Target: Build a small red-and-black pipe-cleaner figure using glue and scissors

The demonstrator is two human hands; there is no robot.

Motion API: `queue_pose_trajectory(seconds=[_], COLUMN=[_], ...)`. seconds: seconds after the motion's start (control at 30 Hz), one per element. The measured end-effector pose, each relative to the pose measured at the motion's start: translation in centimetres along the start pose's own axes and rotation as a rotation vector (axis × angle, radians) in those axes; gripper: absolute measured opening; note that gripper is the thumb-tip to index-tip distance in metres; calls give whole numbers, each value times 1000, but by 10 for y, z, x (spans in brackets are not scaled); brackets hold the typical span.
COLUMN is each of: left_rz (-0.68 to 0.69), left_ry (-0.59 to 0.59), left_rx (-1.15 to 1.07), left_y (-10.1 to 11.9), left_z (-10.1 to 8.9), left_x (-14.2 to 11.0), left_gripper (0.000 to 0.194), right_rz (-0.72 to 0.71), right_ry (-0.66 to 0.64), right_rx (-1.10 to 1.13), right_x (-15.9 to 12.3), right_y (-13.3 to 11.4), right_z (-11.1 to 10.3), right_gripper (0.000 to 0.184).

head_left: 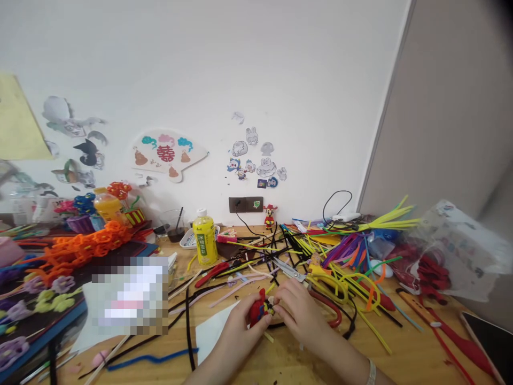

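Both hands meet low in the middle of the view, pinching a small red pipe-cleaner figure (258,309) with yellow and dark bits at its tip. My left hand (240,330) grips it from the left, and my right hand (298,313) presses in from the right, its fingers hiding part of the figure. Beneath them lies a white paper sheet (214,331) on the wooden desk (288,358). Just beyond my right hand rest metal scissors (289,270), and a red pipe-cleaner loop (331,309) curves beside it. Loose pipe cleaners (320,262) in many colours are heaped behind.
A yellow bottle (204,238) stands at the back, with red-handled pliers (212,274) in front of it. Orange chenille flowers (86,256) cover a dark board (44,326) at left. A plastic bag (452,251) sits at right, and a dark tablet (487,342) lies in the corner.
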State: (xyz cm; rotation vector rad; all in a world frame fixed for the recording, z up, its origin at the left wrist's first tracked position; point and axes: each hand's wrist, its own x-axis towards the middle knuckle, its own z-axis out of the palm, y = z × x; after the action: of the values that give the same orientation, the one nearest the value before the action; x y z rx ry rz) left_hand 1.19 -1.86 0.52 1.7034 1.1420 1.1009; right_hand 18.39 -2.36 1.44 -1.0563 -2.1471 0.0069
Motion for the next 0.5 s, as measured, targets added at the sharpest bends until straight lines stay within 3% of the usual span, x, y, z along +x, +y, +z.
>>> queue_pose_trajectory(seconds=[0.5], left_rz=[53], left_ry=[-13], left_rx=[115], left_y=[3], left_z=[-1], left_x=[-2], left_gripper=[27], right_rz=[-8], right_ry=[4], right_rx=[29], right_x=[0], right_y=[-1], right_z=[3], right_gripper=[17])
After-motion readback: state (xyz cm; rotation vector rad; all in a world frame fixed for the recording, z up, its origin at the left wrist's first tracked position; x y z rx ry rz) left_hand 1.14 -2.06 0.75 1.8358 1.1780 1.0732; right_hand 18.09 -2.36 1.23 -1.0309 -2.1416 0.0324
